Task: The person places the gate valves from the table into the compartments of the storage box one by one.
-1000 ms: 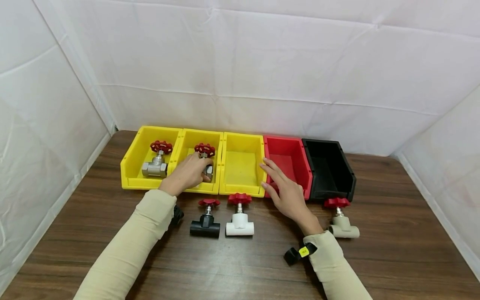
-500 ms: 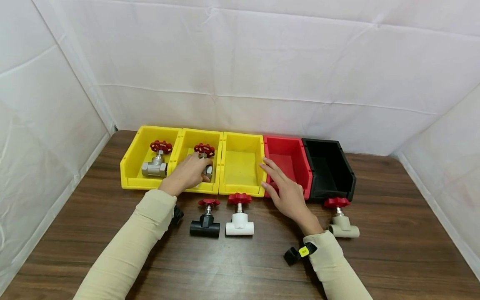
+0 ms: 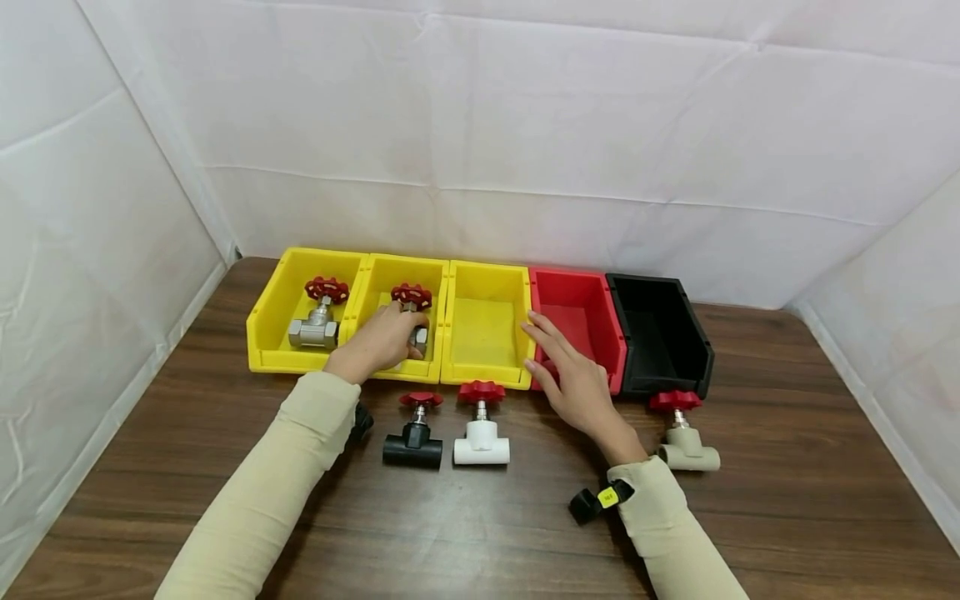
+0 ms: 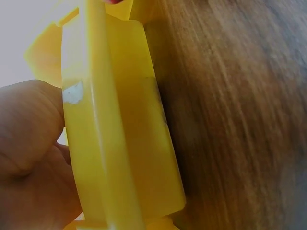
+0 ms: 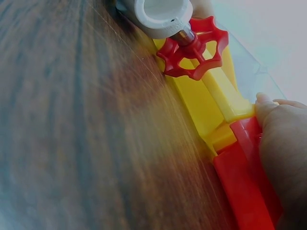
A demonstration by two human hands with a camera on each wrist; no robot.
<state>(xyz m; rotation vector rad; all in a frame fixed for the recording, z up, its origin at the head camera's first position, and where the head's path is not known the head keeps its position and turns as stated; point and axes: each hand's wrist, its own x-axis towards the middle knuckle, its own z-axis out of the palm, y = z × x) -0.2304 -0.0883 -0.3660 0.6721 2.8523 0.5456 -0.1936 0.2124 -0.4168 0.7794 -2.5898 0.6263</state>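
Observation:
My left hand reaches into the second yellow bin, its fingers curled round a silver metal valve with a red handwheel. The hand covers much of the valve's body. In the left wrist view, the hand shows behind the yellow bin front, which hides the fingertips. My right hand rests with fingers extended at the border between the third yellow bin and the red bin. In the right wrist view, the thumb side of the hand is beside the bins' edges.
Another metal valve sits in the leftmost yellow bin. A black bin ends the row. In front stand a black valve, a white valve and a beige valve, all with red handwheels. White sheeting encloses the wooden table.

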